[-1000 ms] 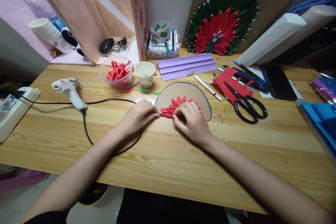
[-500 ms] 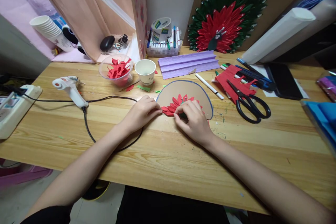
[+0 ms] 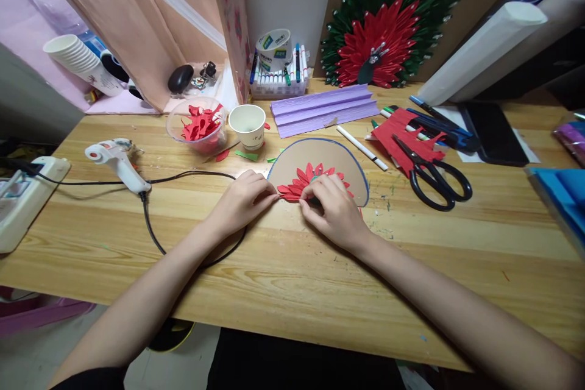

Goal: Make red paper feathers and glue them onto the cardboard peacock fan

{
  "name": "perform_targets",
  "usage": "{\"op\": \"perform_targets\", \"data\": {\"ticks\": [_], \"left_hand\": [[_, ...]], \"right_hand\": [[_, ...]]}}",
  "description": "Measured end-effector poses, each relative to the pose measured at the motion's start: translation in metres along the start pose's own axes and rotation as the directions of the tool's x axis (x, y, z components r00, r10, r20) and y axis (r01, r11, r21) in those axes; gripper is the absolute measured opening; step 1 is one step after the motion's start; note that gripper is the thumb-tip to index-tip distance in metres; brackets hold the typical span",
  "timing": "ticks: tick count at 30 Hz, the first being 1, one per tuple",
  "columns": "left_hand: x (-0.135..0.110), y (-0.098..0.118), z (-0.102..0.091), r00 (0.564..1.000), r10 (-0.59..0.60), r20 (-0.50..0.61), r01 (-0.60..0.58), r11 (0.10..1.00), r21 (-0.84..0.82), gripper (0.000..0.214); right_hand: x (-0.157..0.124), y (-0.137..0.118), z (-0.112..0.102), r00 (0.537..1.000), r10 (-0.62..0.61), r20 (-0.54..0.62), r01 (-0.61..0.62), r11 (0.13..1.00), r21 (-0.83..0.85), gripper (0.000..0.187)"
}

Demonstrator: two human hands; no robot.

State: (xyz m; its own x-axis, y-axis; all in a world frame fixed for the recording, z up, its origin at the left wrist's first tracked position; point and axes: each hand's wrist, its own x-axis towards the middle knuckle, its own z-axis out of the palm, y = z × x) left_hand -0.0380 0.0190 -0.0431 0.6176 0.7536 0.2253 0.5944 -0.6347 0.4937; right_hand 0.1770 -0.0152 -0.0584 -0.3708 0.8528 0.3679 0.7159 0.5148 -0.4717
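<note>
A half-round piece of cardboard (image 3: 331, 155) with a blue-marked rim lies on the table, red paper petals (image 3: 304, 175) fanned out along its lower part. My left hand (image 3: 247, 198) is closed at the cardboard's left corner, its fingertips pinching the outer tip of the lowest petal. With thumb and forefinger together, my right hand (image 3: 336, 210) pinches the inner end of that petal. Its palm and fingers hide the right side of the fan. A bit of green shows at the fan's centre, mostly covered by my right fingers.
Left stand a white glue gun (image 3: 121, 164) with its black cord, a clear bowl (image 3: 176, 134) of red paper pieces and a paper cup (image 3: 247, 125). Scissors (image 3: 439, 183) rest on red paper at right. Behind are folded purple paper (image 3: 324, 109) and a finished red-and-green fan (image 3: 388, 30).
The view has shifted slightly. Both hands keep nearly the same pinch at the lowest red petal, with no clear movement of the cardboard.
</note>
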Motion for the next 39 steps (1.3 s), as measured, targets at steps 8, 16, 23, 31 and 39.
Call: {"op": "perform_targets", "data": {"ticks": [8, 16, 23, 31, 39], "left_hand": [[0.002, 0.003, 0.003, 0.999, -0.035, -0.015, 0.035, 0.999, -0.009, 0.014], [0.001, 0.005, 0.001, 0.994, -0.107, -0.013, 0.106, 0.992, -0.068, 0.014], [0.005, 0.005, 0.008, 0.988, -0.156, -0.018, 0.154, 0.983, -0.104, 0.007], [0.005, 0.004, 0.007, 0.995, -0.098, 0.009, 0.098, 0.993, -0.059, 0.007], [0.006, 0.002, 0.010, 0.992, -0.129, 0.007, 0.129, 0.990, -0.061, 0.009]], "right_hand": [[0.000, -0.001, 0.000, 1.000, -0.008, 0.000, 0.008, 1.000, 0.003, 0.006], [-0.001, -0.001, -0.001, 1.000, -0.011, 0.010, 0.011, 1.000, 0.007, 0.006], [0.000, 0.000, 0.000, 1.000, -0.026, -0.002, 0.026, 1.000, 0.010, 0.006], [0.000, -0.001, -0.001, 1.000, -0.009, 0.015, 0.009, 1.000, 0.028, 0.007], [0.001, -0.002, 0.000, 1.000, -0.010, 0.019, 0.010, 1.000, 0.011, 0.006]]}}
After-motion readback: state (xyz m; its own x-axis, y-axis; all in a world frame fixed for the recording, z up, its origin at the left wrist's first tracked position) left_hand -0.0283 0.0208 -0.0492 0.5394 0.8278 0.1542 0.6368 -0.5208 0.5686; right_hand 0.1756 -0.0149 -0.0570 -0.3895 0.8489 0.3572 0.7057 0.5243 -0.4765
